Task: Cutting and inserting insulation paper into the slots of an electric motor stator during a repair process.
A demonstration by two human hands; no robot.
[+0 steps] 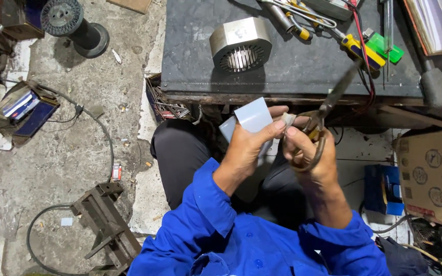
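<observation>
My left hand (249, 145) holds a folded pale blue-grey sheet (254, 116) in front of my lap, thumb pressed on its right edge. My right hand (310, 153) grips a pair of old metal scissors (319, 118) by the loop handles, its blades pointing up and right over the bench edge. The scissors sit just right of the sheet, close to my left thumb. I wear a blue work shirt and dark trousers.
A dark workbench (282, 66) carries a metal motor stator (240, 45), pliers, yellow-handled tools (361, 50), a green tool and a hammer (433, 84). A cardboard box (431, 174) stands right. On the concrete floor lie a wire spool (72, 23), a cable and a metal vise frame (106, 225).
</observation>
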